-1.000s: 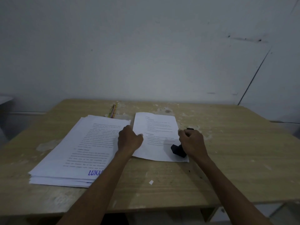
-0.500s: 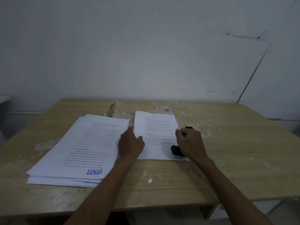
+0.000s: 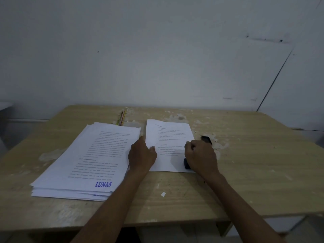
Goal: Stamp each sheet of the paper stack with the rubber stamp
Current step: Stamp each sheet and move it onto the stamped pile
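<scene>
A single printed sheet (image 3: 168,137) lies in the middle of the wooden table (image 3: 254,172). My right hand (image 3: 201,155) grips a black rubber stamp (image 3: 186,163) and holds it down on the sheet's lower right corner. My left hand (image 3: 142,155) rests on the sheet's left edge with its fingers curled and the thumb on the paper. To the left lies a stack of printed sheets (image 3: 84,163); its top sheet bears a blue "LUNAS" stamp mark (image 3: 103,184) at the lower right.
A small black object, perhaps the stamp's cap or ink pad (image 3: 206,139), lies just beyond my right hand. A pencil (image 3: 121,118) lies behind the stack. A paper scrap (image 3: 163,194) sits near the front edge. A white wall rises behind the table.
Both hands stay on the single sheet and the stamp remains at its lower right corner. The view has shifted slightly, so the "LUNAS" mark on the stack shows fully.
</scene>
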